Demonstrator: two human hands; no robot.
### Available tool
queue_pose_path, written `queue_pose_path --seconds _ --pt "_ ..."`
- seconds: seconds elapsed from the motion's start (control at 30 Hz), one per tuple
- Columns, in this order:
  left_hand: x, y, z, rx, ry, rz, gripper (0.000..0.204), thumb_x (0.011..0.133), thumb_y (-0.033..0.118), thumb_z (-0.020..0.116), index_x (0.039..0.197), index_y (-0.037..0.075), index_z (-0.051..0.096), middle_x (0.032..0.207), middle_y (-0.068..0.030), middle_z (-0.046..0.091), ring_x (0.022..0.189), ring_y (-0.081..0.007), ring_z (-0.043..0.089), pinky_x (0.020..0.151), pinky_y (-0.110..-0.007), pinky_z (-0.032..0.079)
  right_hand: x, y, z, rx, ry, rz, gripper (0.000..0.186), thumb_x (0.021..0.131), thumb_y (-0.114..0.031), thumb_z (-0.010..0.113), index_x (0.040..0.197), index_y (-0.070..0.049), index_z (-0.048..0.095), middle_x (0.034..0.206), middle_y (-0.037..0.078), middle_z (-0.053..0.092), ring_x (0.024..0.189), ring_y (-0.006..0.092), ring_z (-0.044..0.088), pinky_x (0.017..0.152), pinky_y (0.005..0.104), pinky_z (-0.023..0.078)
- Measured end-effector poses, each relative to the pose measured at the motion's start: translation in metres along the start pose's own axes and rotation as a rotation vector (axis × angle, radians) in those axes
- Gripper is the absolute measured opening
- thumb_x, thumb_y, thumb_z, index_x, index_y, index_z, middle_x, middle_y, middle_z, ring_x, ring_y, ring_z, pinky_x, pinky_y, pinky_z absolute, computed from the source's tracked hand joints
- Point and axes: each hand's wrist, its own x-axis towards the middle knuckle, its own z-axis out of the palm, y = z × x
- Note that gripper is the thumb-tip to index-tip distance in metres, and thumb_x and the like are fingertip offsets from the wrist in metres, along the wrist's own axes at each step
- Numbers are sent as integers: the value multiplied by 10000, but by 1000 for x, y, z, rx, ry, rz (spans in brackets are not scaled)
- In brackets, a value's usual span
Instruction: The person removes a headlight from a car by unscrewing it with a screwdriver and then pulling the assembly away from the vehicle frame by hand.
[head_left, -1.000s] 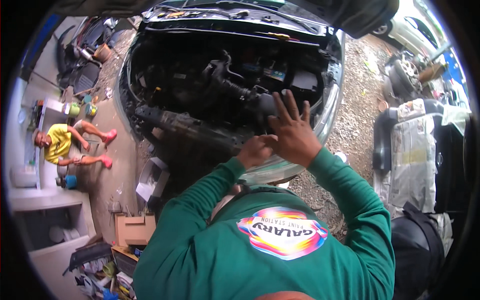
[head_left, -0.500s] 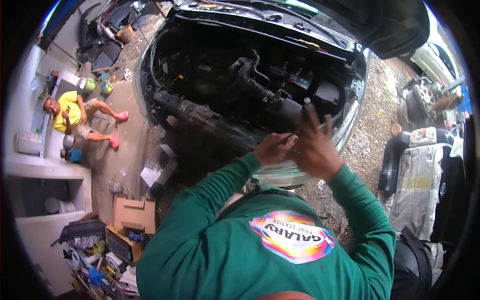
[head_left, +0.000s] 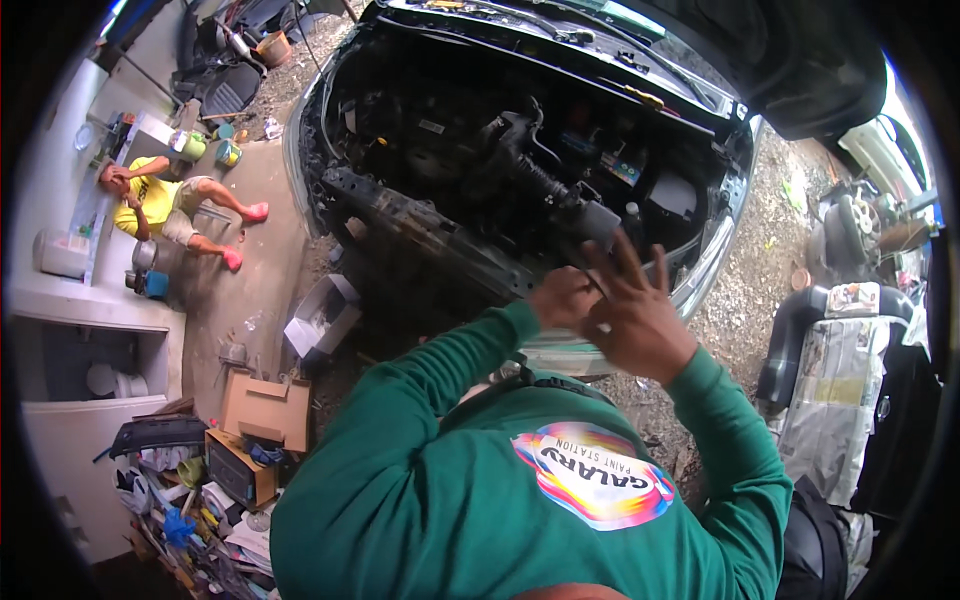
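My left hand (head_left: pixel 565 298) is closed, fingertips pinched against the thumb side of my right hand; whatever it holds is too small or hidden to make out. My right hand (head_left: pixel 640 310) has its fingers spread, raised over the front edge of the open engine bay (head_left: pixel 440 230). Just beyond my fingers are a black air box (head_left: pixel 590 222) with a ribbed hose (head_left: pixel 535 170), a battery (head_left: pixel 620 165) and a small bottle-like reservoir (head_left: pixel 632 212).
A person in yellow (head_left: pixel 145 205) sits at the left by a white counter (head_left: pixel 100 400). Cardboard boxes (head_left: pixel 265 410), a white box (head_left: pixel 320 315) and piled clutter (head_left: pixel 190 510) lie left of me. Paper-covered black parts (head_left: pixel 830 390) stand right. The raised hood (head_left: pixel 790 60) overhangs above.
The car and surroundings have shifted right in the view as my head moved. My hands stay together with slight finger movement. The seated person has lifted a hand to the head.
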Motion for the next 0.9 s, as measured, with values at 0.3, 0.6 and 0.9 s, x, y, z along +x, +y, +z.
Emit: queue_pose_path --seconds 0.3,0.6,0.9 --pt "-3 13 -10 -75 -132 -104 409 1027 384 603 1338 131 686 1234 -202 743 1163 -432 697 962 -503 573 -11 -7 20 44 178 130 693 897 -469 776 1471 -111 622 1750 229 266 1636 472 174 1204 763 223" --pt "-45 -41 41 -377 -130 -565 336 1057 278 593 1304 67 682 1224 -152 741 1108 -301 708 942 -422 564 -2 -10 66 282 424 155 491 830 -153 798 1290 -50 661 1559 237 457 1328 429 562 1082 515 514" --pt "-52 -80 88 -812 130 -821 251 980 219 686 1155 41 710 1112 -148 735 1044 -295 698 918 -421 566 -1 -3 85 231 505 -23 311 810 -108 722 1101 3 710 1282 143 584 1097 304 644 862 392 609"
